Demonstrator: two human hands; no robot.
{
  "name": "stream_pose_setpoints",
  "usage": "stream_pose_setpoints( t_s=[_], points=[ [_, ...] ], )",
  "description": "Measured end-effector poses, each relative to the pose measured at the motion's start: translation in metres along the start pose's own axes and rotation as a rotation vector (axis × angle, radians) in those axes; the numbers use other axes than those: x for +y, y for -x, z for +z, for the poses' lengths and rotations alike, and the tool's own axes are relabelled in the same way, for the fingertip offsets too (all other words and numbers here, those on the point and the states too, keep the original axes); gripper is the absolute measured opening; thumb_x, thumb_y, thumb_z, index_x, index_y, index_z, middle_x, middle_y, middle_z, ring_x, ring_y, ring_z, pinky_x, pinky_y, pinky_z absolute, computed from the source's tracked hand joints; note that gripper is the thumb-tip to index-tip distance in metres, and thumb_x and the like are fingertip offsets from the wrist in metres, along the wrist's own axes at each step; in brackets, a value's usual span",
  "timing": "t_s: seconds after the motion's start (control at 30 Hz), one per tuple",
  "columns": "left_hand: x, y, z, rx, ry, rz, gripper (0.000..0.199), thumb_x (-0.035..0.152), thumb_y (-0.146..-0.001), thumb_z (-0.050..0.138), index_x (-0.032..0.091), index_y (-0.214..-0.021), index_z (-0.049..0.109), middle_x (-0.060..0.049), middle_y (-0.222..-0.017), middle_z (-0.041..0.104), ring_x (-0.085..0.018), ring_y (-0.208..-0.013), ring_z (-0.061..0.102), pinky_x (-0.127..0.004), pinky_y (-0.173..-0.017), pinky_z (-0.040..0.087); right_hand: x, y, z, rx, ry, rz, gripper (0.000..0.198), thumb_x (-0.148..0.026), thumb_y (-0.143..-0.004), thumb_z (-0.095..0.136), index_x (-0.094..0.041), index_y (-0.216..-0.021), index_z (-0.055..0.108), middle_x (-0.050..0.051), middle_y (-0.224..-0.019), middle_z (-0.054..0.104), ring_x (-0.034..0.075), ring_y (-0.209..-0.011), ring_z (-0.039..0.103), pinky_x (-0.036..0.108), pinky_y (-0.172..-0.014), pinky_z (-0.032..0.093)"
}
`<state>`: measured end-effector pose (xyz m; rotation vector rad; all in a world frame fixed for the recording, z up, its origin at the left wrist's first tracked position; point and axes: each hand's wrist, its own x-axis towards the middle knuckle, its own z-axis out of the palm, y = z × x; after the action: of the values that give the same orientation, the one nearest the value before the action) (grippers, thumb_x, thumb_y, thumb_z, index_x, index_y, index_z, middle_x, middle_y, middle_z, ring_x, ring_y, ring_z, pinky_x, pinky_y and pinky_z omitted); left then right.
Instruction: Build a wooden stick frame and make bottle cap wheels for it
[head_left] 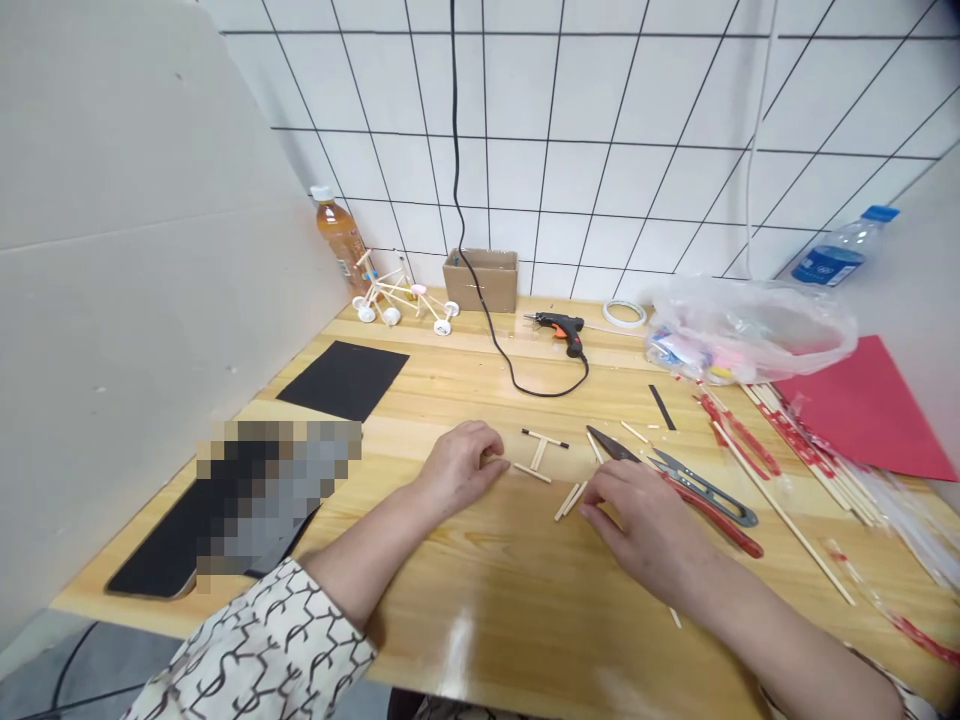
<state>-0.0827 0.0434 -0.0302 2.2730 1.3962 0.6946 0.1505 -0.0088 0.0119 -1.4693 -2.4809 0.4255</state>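
My left hand (463, 462) rests on the table, fingers loosely curled and thumb apart, with nothing seen between them. Just off its thumb tip lies a short wooden stick (532, 472). Beyond that stick, an H-like piece of short sticks (539, 455) lies flat, with dark tips on its far crossbar. My right hand (637, 510) is over the table with its thumb and fingers apart, fingertips at a pair of short sticks (567, 502); I cannot tell whether they touch. Partly under this hand are red-handled pliers (716, 522), with thread snips (705, 485) beside them.
A glue gun (559, 328) with a black cord lies behind, near a cardboard box (481, 282) and a stick model with white wheels (401, 295). Left are black sheet (345, 380) and a phone (161, 545). Right are long sticks (817, 455), red sheet (885, 410) and a plastic bag (757, 330).
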Motion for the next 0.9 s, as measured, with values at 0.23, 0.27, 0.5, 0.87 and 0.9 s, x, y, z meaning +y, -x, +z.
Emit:
stream_pose_setpoints(
  t_s=[0.23, 0.27, 0.5, 0.87, 0.9],
  points=[
    [-0.001, 0.002, 0.003, 0.021, 0.02, 0.003, 0.004, 0.015, -0.071, 0.063, 0.017, -0.072, 0.059, 0.001, -0.069, 0.056, -0.014, -0.068, 0.052, -0.025, -0.062, 0.04, 0.002, -0.014, 0.008, -0.055, 0.07, 0.036, 0.017, -0.016, -0.084, 0.048, -0.017, -0.072, 0.06, 0.006, -0.078, 0.061, 0.019, -0.079, 0.055, 0.032, -0.073, 0.039],
    [-0.001, 0.002, 0.003, 0.021, 0.024, 0.005, 0.004, 0.015, -0.07, 0.063, 0.017, -0.073, 0.06, 0.0, -0.069, 0.056, -0.014, -0.068, 0.053, -0.025, -0.062, 0.041, 0.001, -0.016, 0.009, -0.055, 0.07, 0.037, 0.017, -0.016, -0.084, 0.048, -0.016, -0.071, 0.06, 0.006, -0.077, 0.061, 0.019, -0.079, 0.055, 0.032, -0.073, 0.039],
    [-0.001, 0.002, 0.004, 0.009, 0.044, 0.031, 0.004, 0.014, -0.072, 0.061, 0.016, -0.075, 0.062, 0.0, -0.07, 0.057, -0.014, -0.068, 0.054, -0.024, -0.062, 0.041, -0.002, -0.021, 0.019, -0.007, 0.037, 0.042, 0.015, -0.013, -0.082, 0.049, -0.017, -0.072, 0.061, 0.004, -0.077, 0.061, 0.018, -0.079, 0.055, 0.03, -0.073, 0.038],
    [0.0, 0.001, 0.006, -0.018, 0.049, 0.082, 0.004, 0.016, -0.072, 0.063, 0.018, -0.076, 0.064, -0.001, -0.071, 0.059, -0.015, -0.071, 0.055, -0.025, -0.064, 0.043, 0.001, -0.023, 0.029, 0.054, 0.01, 0.063, 0.014, -0.017, -0.084, 0.049, -0.018, -0.075, 0.059, 0.004, -0.08, 0.06, 0.019, -0.081, 0.054, 0.033, -0.073, 0.037],
    [0.0, 0.001, 0.006, -0.015, 0.048, 0.081, 0.004, 0.016, -0.072, 0.063, 0.018, -0.076, 0.064, -0.001, -0.071, 0.059, -0.015, -0.07, 0.055, -0.025, -0.064, 0.043, 0.0, -0.024, 0.029, 0.053, 0.011, 0.062, 0.014, -0.017, -0.084, 0.049, -0.019, -0.075, 0.059, 0.004, -0.08, 0.06, 0.019, -0.081, 0.054, 0.033, -0.073, 0.037]
  ],
)
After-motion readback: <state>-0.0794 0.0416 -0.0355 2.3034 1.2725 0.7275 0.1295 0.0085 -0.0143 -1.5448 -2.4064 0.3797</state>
